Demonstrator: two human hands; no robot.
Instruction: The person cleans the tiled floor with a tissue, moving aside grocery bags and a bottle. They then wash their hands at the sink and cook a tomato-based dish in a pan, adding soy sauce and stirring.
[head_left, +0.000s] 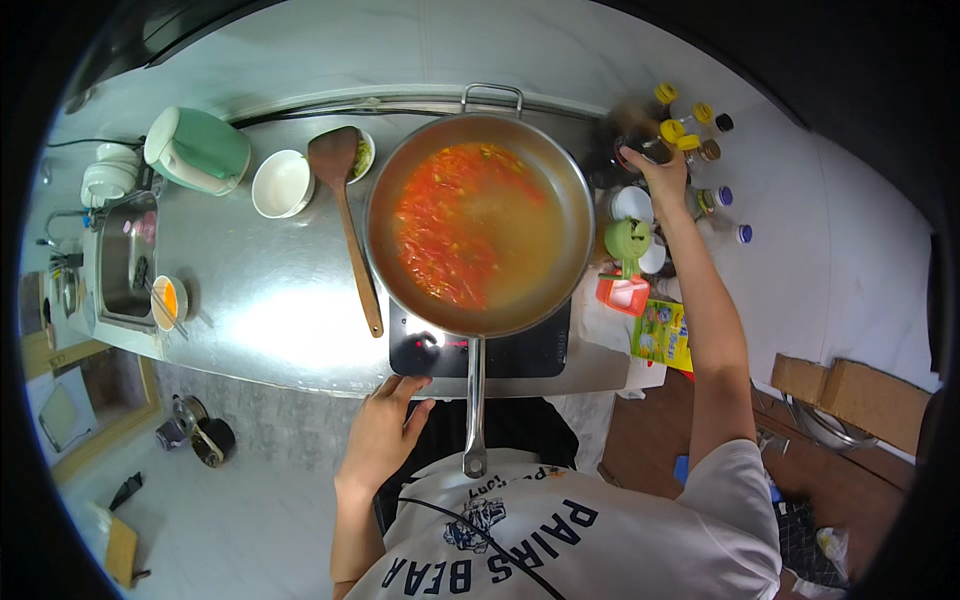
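A wide steel pan (480, 225) with tomato pieces in broth stands on a black induction cooktop (525, 356), its long handle pointing at me. My right hand (664, 172) reaches to the back right among the bottles and touches a dark, blurred one (637, 146); whether its fingers close around it I cannot tell. Near the counter's front edge, left of the pan handle, my left hand (394, 420) holds nothing, its fingers apart. A wooden spatula (349, 217) lies left of the pan, its blade over a small bowl of chopped greens (363, 157). Beside it is an empty white bowl (283, 184).
Several capped bottles (705, 150) line the right wall. Nearer are a green lidded container (628, 238), a red container of white powder (624, 294) and a yellow packet (661, 334). Leftwards stand a green kettle (202, 150), a bowl of orange liquid with chopsticks (169, 302) and a sink (127, 262).
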